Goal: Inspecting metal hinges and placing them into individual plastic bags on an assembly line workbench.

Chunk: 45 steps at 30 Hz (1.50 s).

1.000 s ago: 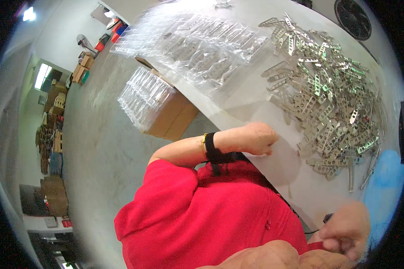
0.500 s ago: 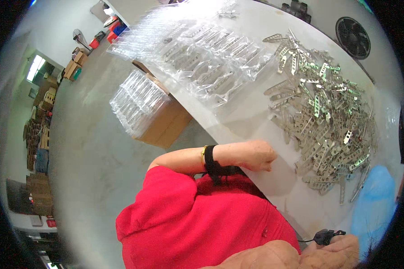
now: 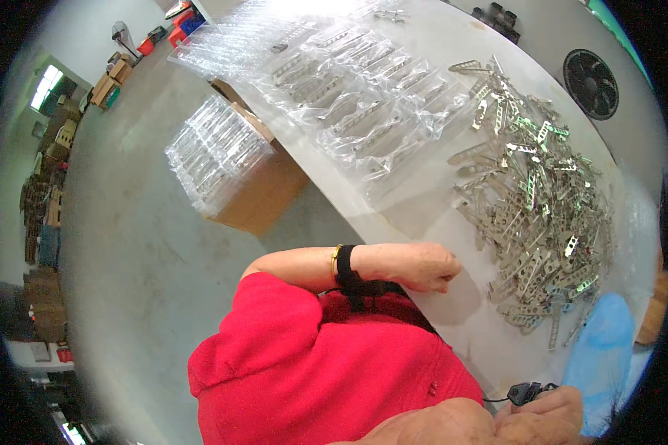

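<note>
My left hand (image 3: 432,268) rests on the near edge of the table, fingers curled into a loose fist. No thing sticks out of it, though its palm is turned away. A black strap (image 3: 346,267) and a gold bracelet (image 3: 335,261) circle that wrist. At the lower right is my right hand (image 3: 553,414), bent and cut off by the lower edge; its fingers cannot be made out. Against it lies a small black device (image 3: 525,393) with a thin cable. Ahead of both hands spreads a large heap of flat metal strips with holes (image 3: 542,222).
Clear plastic trays (image 3: 364,96) holding metal strips cover the far side of the white table (image 3: 416,215). A cardboard box (image 3: 263,196) topped with stacked clear packs (image 3: 219,148) stands left of it. Blue plastic (image 3: 601,356) lies at the right; a black fan (image 3: 590,83) is beyond.
The view has shifted slightly, so the table, heap and box sit a little differently in the picture. Both hands keep almost the same pose and place.
</note>
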{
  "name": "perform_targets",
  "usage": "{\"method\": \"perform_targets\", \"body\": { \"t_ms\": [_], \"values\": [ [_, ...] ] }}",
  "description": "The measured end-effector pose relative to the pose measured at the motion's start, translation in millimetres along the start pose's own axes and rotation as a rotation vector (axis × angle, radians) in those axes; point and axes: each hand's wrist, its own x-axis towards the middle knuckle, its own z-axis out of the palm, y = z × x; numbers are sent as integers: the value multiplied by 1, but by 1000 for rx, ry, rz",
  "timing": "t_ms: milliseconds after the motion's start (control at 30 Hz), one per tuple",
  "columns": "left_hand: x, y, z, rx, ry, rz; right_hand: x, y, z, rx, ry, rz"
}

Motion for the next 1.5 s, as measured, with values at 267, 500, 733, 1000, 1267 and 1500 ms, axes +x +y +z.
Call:
{"method": "perform_targets", "body": {
  "t_ms": [267,500,733,1000,1267,1500],
  "values": [
    [-5,-11,3,-90,38,93,46,-7,6,-86,132,296],
    [-8,-9,1,-129,38,128,-37,7,27,-171,7,107],
    [-94,34,-95,-305,373,167,39,10,-7,-5,156,562],
    [-217,-103,-238,-283,1843,-279,4,35,-1,-233,205,550],
    [-326,-184,-316,-746,2143,-577,27,47,33,-285,626,530],
    [-333,-222,-349,-792,2060,-502,19,41,33,-477,377,409]
  ]
}}
